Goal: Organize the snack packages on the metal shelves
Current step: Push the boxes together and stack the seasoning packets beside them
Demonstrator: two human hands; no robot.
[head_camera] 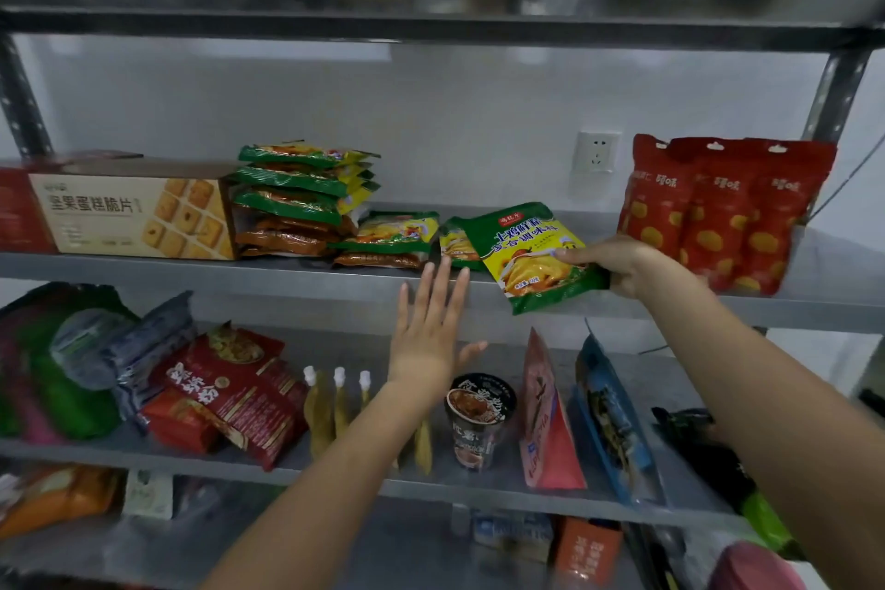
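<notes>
Green packet (536, 254): tilted, half past the front lip of the shelf (191, 266), overlapping a second packet (455, 242). Pinched at its right edge only by fingers of the right hand (622, 264). Left hand (426, 340) just below the lip, fingers straight and spread, holding nothing. Could slip from so thin a pinch and drop onto the cup (479, 417) below. Might also topple the uneven stack (306, 192) if dropped on top.

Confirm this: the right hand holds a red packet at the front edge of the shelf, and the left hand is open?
Not red. The head view shows the right hand holding a green and yellow packet at the front edge of the shelf; the left hand is open.
</notes>
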